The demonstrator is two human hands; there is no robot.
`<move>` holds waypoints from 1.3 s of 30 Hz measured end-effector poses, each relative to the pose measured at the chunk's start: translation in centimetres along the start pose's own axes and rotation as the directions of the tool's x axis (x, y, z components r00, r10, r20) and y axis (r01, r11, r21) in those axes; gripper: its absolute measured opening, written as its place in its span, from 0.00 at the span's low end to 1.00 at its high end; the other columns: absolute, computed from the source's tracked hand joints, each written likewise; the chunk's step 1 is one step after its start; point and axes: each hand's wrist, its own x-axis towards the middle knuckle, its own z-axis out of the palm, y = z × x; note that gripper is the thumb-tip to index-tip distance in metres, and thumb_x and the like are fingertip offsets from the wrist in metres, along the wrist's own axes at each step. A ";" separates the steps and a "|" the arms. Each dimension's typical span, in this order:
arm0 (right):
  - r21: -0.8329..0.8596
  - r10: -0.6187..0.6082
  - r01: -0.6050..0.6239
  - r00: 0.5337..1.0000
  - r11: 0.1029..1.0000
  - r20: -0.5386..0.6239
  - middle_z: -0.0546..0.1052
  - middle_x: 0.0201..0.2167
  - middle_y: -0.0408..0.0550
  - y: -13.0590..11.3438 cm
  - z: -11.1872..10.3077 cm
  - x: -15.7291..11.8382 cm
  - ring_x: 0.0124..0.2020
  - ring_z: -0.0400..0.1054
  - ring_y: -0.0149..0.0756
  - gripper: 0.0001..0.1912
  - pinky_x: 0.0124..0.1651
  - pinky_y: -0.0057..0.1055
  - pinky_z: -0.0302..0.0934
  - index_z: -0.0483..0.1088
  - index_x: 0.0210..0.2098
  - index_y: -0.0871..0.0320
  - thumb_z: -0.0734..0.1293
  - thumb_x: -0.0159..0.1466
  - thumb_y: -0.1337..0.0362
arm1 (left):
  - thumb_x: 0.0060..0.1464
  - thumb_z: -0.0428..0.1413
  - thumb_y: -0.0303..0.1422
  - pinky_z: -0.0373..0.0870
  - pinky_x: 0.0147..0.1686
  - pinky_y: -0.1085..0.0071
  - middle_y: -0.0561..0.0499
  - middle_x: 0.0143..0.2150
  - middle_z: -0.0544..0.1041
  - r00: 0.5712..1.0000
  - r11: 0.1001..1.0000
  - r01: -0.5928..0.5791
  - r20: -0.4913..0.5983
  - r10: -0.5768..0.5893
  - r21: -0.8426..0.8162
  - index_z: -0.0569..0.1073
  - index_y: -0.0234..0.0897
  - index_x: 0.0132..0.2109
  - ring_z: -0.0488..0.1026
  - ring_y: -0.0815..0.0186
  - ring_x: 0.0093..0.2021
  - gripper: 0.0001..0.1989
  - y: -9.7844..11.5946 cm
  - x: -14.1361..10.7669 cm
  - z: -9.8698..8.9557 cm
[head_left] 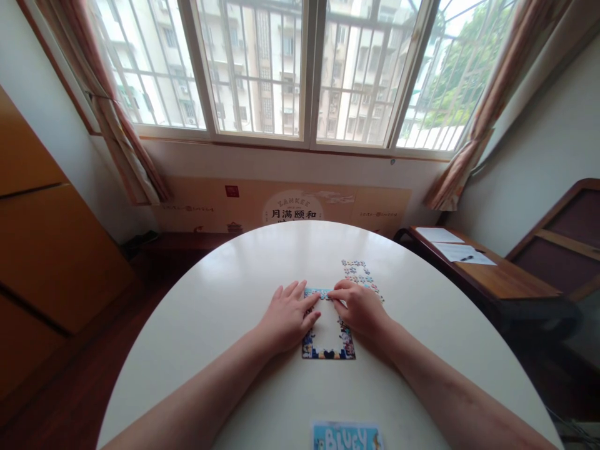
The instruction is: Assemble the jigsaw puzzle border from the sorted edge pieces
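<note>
A jigsaw puzzle border [329, 354] lies on the white table, joined into a rectangle with a bare middle. My left hand [289, 314] rests flat over its left side, fingers spread, the index fingertip touching the top row. At the top right of the border, my right hand [360, 307] has thumb and fingers closed together on a puzzle piece, mostly hidden by the fingertips. Just beyond the right hand, loose puzzle pieces [359, 270] lie grouped, partly covered by that hand.
A blue "Bluey" picture card or box [347, 437] lies at the near edge of view on the round table [225, 281]. To the right, a wooden side table [525, 279] holds papers [462, 253] and pens. Windows and curtains stand behind.
</note>
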 end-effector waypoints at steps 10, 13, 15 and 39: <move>-0.063 0.019 -0.018 1.000 0.998 0.014 0.79 0.42 0.45 -0.6 -0.6 0.1 0.37 0.74 0.34 0.13 0.39 0.27 0.63 0.81 0.41 0.48 0.63 0.66 0.64 | 0.67 0.45 0.47 0.50 0.66 0.43 0.41 0.72 0.59 1.000 1.000 -0.013 -0.024 0.013 0.000 0.65 0.44 0.67 0.54 0.48 0.71 0.27 0.2 -0.1 -0.1; -0.059 0.033 -0.035 0.999 0.998 -0.029 0.79 0.42 0.46 -0.4 -0.6 0.0 0.39 0.74 0.35 0.14 0.40 0.28 0.62 0.80 0.42 0.50 0.63 0.66 0.66 | 0.66 0.46 0.46 0.50 0.67 0.44 0.41 0.71 0.60 0.999 1.000 -0.008 -0.039 0.008 -0.014 0.64 0.39 0.68 0.56 0.49 0.70 0.28 0.1 -0.1 -0.2; -0.052 0.038 -0.040 0.998 0.998 -0.044 0.79 0.42 0.45 -0.3 -0.6 0.0 0.39 0.74 0.35 0.14 0.40 0.29 0.62 0.80 0.42 0.51 0.63 0.65 0.66 | 0.66 0.46 0.45 0.50 0.67 0.45 0.42 0.70 0.62 0.999 1.000 -0.011 -0.042 0.011 -0.018 0.64 0.38 0.68 0.56 0.49 0.70 0.28 0.1 -0.1 -0.1; -0.055 0.011 -0.011 1.000 0.998 -0.003 0.78 0.40 0.44 -0.4 -0.2 -0.1 0.37 0.74 0.35 0.13 0.38 0.28 0.62 0.80 0.44 0.46 0.65 0.65 0.64 | 0.67 0.44 0.47 0.50 0.66 0.41 0.44 0.71 0.60 0.998 0.997 -0.067 -0.004 0.067 -0.024 0.64 0.44 0.68 0.54 0.49 0.71 0.27 -0.1 -0.2 -0.4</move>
